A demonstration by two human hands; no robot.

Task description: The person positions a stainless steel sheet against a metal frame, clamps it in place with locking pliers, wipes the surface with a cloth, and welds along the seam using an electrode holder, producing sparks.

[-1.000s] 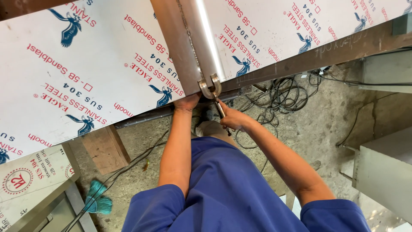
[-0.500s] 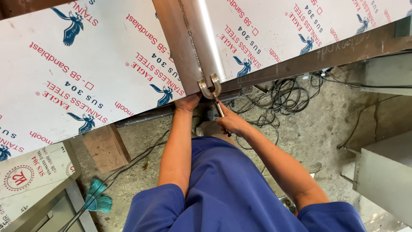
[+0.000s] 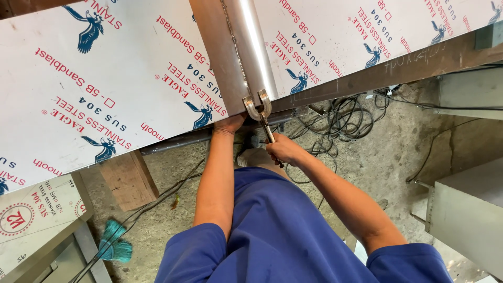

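Concrete floor, tangled cables, wooden block

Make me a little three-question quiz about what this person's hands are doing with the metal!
1. True or false: the right hand grips the handle of a clamp.
2. Where is the left hand? A) on the floor B) at the edge of the big sheet C) on the broom
3. Fill in: the clamp's curved jaws bite the end of the shiny metal ____.

Key
1. True.
2. B.
3. Bar, which has a weld seam running along it.
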